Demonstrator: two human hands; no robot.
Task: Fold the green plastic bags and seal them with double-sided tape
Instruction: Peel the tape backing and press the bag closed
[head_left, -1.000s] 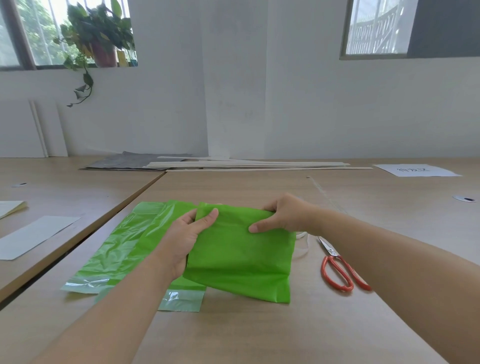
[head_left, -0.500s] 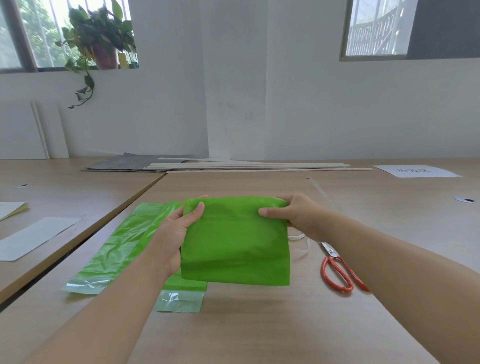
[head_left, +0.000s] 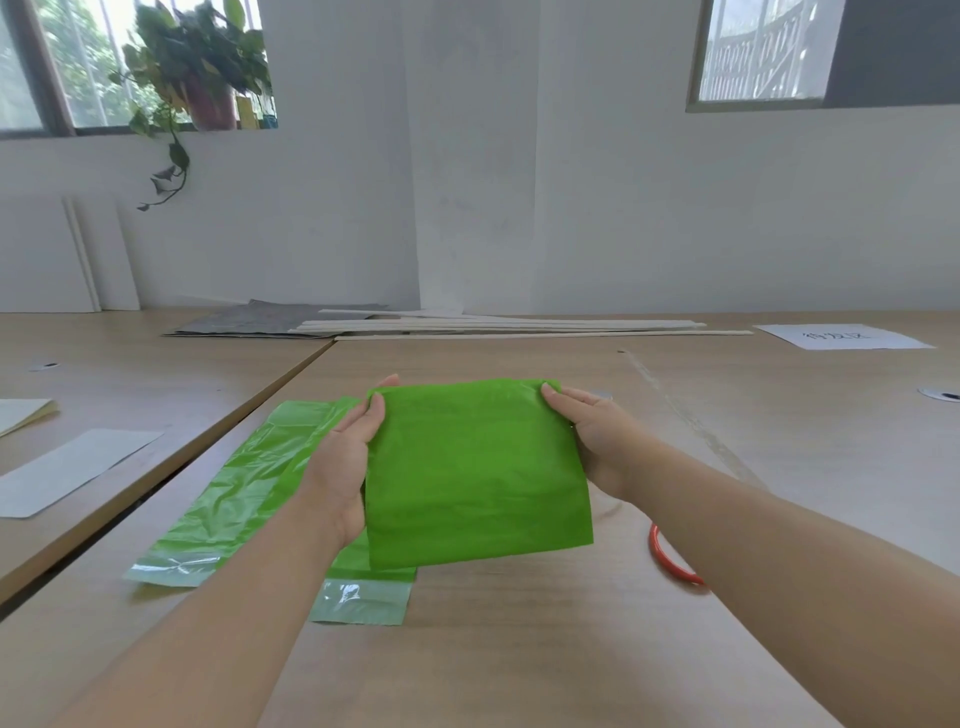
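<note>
folded green bag (head_left: 478, 467) now level, held wider | left hand (head_left: 343, 467) and right hand (head_left: 597, 436) pinch top corners | long axis left-right

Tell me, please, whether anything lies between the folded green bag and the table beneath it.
Partly. The left hand and right hand grip the folded bag directly; unfolded green bags lie flat on the table under its left part. Nothing visible lies under the rest.

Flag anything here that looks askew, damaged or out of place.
Nothing torn or spilled. The folded green bag, gripped by the left hand and right hand, hangs tilted, its bottom edge slanting. A red scissors handle pokes out behind the right forearm.
</note>
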